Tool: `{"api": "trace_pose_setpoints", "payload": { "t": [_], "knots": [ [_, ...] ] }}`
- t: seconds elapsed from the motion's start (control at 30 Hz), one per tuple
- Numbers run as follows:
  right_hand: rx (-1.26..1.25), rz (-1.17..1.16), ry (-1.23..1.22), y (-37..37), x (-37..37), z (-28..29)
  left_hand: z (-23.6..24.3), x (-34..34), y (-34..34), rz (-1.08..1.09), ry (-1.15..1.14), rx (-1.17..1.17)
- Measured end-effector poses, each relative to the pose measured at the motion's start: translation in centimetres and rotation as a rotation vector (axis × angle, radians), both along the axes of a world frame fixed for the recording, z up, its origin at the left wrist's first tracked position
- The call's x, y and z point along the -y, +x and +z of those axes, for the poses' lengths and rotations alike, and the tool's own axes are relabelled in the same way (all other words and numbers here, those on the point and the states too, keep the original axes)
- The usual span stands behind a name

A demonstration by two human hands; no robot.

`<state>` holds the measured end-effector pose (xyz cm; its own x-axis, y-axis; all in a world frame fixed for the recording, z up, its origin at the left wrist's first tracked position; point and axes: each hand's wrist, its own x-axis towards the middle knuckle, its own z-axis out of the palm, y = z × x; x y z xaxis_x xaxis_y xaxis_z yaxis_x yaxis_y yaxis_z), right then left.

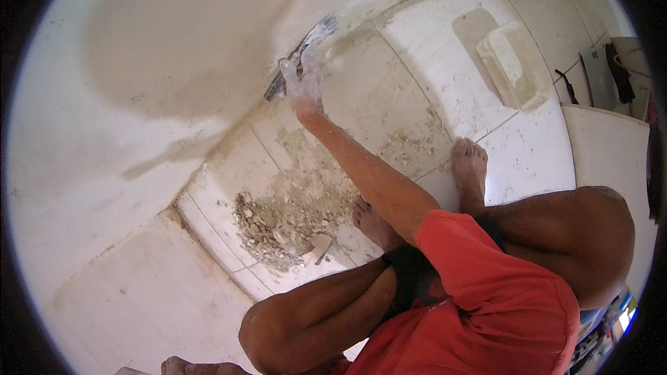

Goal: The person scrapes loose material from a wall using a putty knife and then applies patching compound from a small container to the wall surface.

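Observation:
My right hand (304, 89) reaches forward to where the wall meets the floor. Its dusty fingers are closed on a long, flat plastering trowel (322, 30), smeared with pale material and tilted along the wall's foot. The hand covers the middle of the tool. A large damp, tan patch (187, 35) marks the white wall beside it. At the lower edge, my left hand (201, 367) is mostly cut off near my left knee. Its fingers look curled, with a light grey thing (130, 371) at their end; what it is cannot be made out.
Crumbled rubble (278, 226) lies on the tiled floor before my feet, with a flat tan piece (318, 245) at its edge. A pale rectangular tub (515, 69) stands at the right. Beyond it are a grey panel (603, 76) and dark cords (618, 62).

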<state>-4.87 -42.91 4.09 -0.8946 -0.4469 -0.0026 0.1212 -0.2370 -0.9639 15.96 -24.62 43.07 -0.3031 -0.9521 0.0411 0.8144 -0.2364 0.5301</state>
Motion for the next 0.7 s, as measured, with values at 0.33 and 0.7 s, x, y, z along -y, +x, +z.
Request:
{"api": "trace_pose_setpoints", "payload": {
  "t": [0.33,0.7],
  "knots": [
    [0.459,0.389,0.061,2.0,-8.2,6.8,-0.1,0.6,-0.3,-0.078,0.016,0.010],
    [0.252,0.191,-0.171,2.7,-0.4,6.2,0.4,-0.3,-0.2,0.077,-0.008,0.001]
  ]
}}
